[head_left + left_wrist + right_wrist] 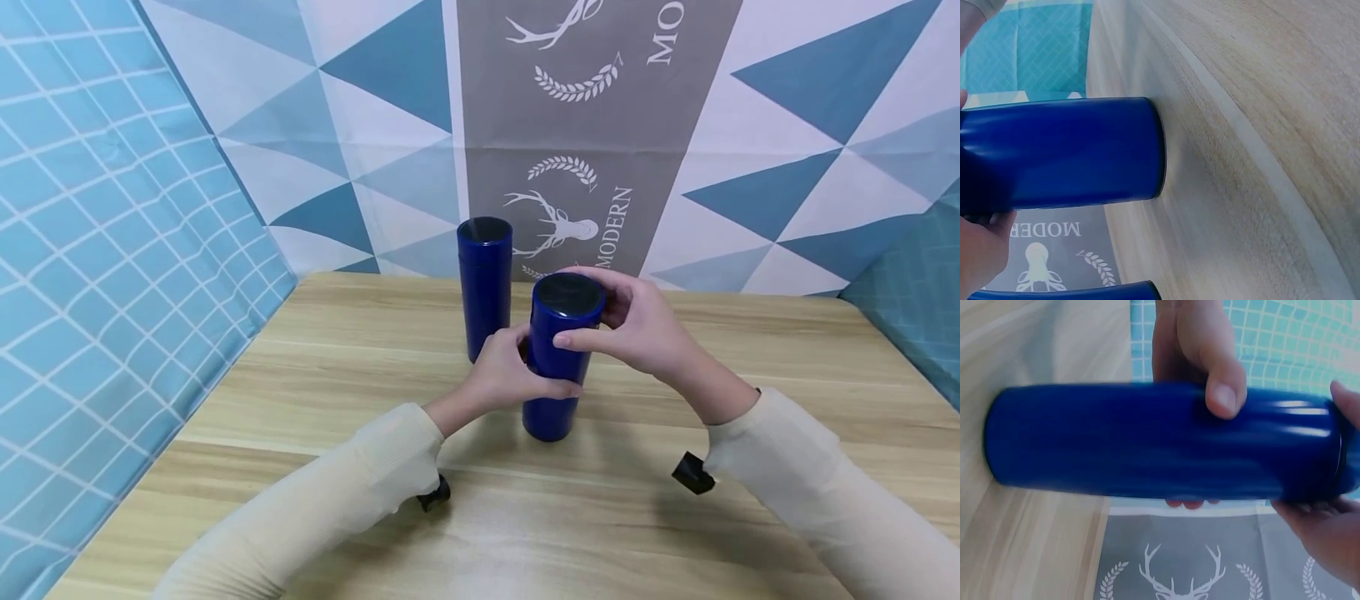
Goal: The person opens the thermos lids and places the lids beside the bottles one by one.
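A blue cylindrical thermos bottle point(557, 363) with a dark glossy top is upright between both hands, its base close over the wooden table point(360, 367). My left hand point(504, 373) grips its body around the middle, and the thumb lies across the near side in the right wrist view. Higher up, my right hand point(641, 327) holds the capped end, thumb in front and fingers behind, partly hidden by the bottle. A second blue bottle point(484, 279) of the same look stands behind and to the left, untouched by either hand.
A patterned cloth point(405, 142) with triangles and a grey deer panel hangs behind the table. Blue grid-patterned cloth point(97, 217) covers the left side, and more blue cloth point(918, 300) hangs on the right. Black straps point(693, 473) show below the cream sleeves.
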Motion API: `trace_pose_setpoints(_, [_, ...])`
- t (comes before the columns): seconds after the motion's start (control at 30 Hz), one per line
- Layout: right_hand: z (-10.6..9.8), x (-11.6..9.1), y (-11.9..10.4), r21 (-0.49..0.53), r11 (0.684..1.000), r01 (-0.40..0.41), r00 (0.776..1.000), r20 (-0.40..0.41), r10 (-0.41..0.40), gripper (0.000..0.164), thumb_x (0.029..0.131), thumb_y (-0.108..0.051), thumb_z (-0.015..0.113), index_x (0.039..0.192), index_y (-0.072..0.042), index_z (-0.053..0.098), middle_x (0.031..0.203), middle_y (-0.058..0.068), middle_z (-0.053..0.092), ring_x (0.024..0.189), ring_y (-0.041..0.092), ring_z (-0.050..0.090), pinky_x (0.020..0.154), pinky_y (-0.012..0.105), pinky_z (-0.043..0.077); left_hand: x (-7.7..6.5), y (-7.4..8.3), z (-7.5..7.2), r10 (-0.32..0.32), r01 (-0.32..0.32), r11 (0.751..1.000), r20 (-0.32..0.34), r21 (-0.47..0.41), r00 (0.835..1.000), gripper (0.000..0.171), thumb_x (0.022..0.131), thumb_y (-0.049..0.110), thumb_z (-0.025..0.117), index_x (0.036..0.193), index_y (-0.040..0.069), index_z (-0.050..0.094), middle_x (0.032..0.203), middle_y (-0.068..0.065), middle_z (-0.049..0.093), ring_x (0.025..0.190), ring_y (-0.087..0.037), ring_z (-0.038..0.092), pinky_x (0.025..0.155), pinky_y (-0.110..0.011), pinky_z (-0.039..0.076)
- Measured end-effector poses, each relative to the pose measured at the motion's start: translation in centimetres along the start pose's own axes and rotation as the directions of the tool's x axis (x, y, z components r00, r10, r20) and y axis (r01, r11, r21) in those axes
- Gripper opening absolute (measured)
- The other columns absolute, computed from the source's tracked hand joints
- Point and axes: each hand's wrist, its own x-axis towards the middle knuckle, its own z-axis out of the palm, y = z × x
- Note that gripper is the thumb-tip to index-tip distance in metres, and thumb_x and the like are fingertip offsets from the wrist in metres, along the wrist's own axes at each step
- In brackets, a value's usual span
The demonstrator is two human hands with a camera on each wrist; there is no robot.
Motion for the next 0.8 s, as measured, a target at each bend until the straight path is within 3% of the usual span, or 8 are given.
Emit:
trace_pose_setpoints(0.2, [-0.7,0.5,0.3,0.019,1.000,-0.004,0.996,0.087,0.002,0.064,0.075,-0.003,0.080,0.132,-0.001,0.052,0.126,0.022,0.061,0.101,0.009,0.068,0.089,0.019,0.054,0.1,0.0,0.0,-0.008,0.008,1.000,0.009,-0.018,1.000,0.055,0.062,0.029,0.089,0.110,0.016,0.065,0.102,0.000,0.074,0.090,-0.008,0.069,0.077,-0.023,0.056])
trace_pose_setpoints(0.37, [-1.3,0.9,0.5,0.046,0.999,0.019,0.988,0.153,-0.026,0.065,0.077,-0.001,0.078,0.134,0.002,0.049,0.124,0.011,0.064,0.103,0.009,0.067,0.089,0.022,0.055,0.1,0.0,0.0,-0.009,0.010,0.999,0.014,-0.036,1.000,0.055,0.063,0.028,0.089,0.110,0.016,0.065,0.102,0.001,0.074,0.092,-0.008,0.069,0.078,-0.023,0.056])
trace_pose_setpoints(0.57, [-1.8,1.3,1.1,0.067,0.997,0.032,0.977,0.209,-0.045,0.068,0.077,-0.001,0.077,0.137,0.004,0.045,0.129,0.025,0.057,0.106,0.010,0.066,0.089,0.023,0.055,0.0,0.0,0.0,-0.008,0.009,0.999,0.018,-0.047,1.000,0.054,0.063,0.027,0.088,0.110,0.015,0.065,0.103,0.000,0.074,0.091,-0.009,0.068,0.078,-0.023,0.055])
trace_pose_setpoints(0.8, [-2.2,1.8,1.9,0.133,0.988,0.076,0.958,0.264,-0.110,0.070,0.077,0.000,0.077,0.137,0.007,0.043,0.127,0.015,0.062,0.106,0.011,0.066,0.088,0.024,0.056,0.1,-0.1,0.1,0.001,-0.001,0.999,0.012,-0.042,1.000,0.052,0.064,0.027,0.088,0.108,0.014,0.065,0.101,-0.002,0.074,0.088,-0.009,0.068,0.077,-0.022,0.055])
